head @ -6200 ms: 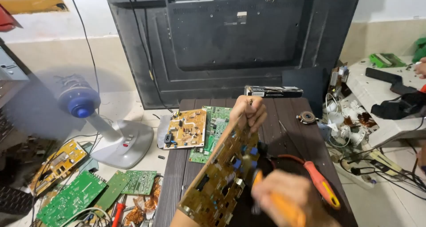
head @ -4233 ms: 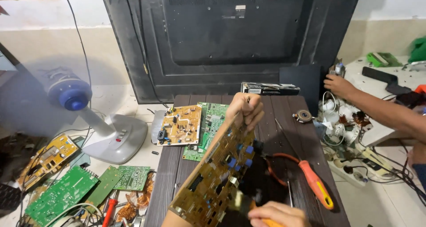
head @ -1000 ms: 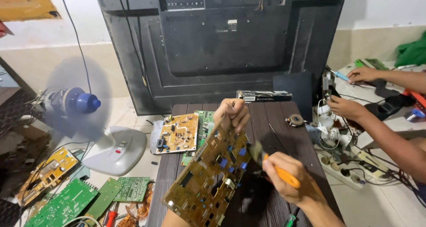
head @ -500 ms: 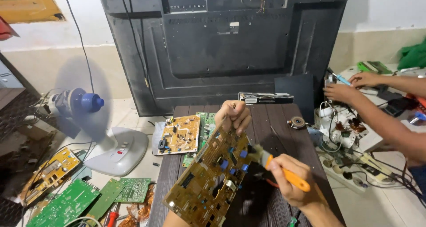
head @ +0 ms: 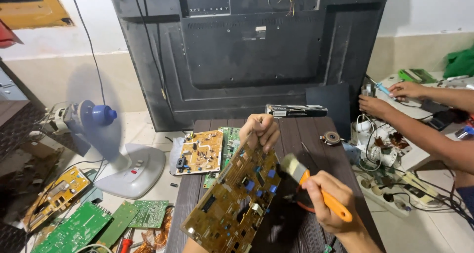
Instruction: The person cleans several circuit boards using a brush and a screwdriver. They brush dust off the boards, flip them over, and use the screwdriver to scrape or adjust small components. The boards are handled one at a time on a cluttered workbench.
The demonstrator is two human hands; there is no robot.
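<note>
My left hand grips the top edge of a tan circuit board with blue parts and holds it tilted above the dark wooden table. In my right hand is a paintbrush with an orange handle. Its pale bristles point at the board's right side and are close to it.
A large black television back leans on the wall. Two more circuit boards lie at the table's left end, others on the floor beside a running fan. Another person's hands work over wires at the right. A long black box lies behind.
My right hand has brought the brush from low at the right up to the board's right side. The view shifted slightly; the other person's hands appeared and moved at the right.
</note>
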